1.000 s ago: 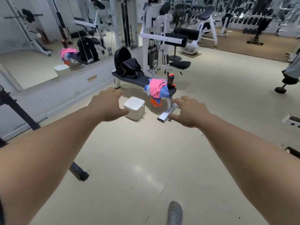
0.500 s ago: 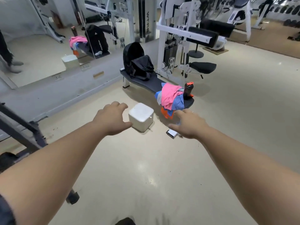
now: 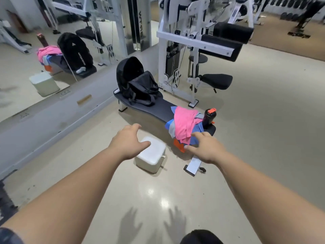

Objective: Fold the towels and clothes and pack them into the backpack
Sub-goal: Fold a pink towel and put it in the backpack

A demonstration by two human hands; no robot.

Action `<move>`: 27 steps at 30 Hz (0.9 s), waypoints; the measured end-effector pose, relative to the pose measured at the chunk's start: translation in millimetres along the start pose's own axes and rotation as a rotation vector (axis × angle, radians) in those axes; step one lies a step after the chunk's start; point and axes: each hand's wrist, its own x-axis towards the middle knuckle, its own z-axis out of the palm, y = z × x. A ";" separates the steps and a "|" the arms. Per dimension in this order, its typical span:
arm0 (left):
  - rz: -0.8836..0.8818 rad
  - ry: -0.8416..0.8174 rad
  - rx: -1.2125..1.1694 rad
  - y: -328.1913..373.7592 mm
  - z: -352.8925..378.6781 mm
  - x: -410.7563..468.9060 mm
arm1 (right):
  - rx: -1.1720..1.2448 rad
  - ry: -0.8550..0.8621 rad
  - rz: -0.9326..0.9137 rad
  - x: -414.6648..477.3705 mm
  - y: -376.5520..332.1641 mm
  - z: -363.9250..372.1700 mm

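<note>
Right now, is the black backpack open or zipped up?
Open: the backpack sits on the bench with its top flap standing up and its front sagging forward.

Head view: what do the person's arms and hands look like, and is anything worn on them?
Both forearms are bare to the wrist. The left-hand grip and right-hand grip show no glove, ring, watch or band. Only a dark fabric sleeve edge shows, on the left upper arm at the bottom corner.

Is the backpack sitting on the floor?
No, the backpack stands on the far end of the bench, with the clothes pile at its near end.
</note>
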 end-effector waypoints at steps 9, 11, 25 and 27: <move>0.015 -0.069 0.076 -5.5 -6.6 236.9 | 0.070 -0.045 0.048 223.1 -4.3 -8.7; 0.011 -0.102 0.081 4.1 -8.5 287.2 | 0.090 -0.070 0.060 272.3 -2.6 -17.7; 0.149 -0.381 0.143 -21.7 -11.4 588.8 | 0.221 -0.221 0.279 504.6 -43.3 -13.2; 0.213 -0.435 0.140 -32.5 -0.9 632.9 | 0.262 -0.212 0.363 530.4 -54.0 5.6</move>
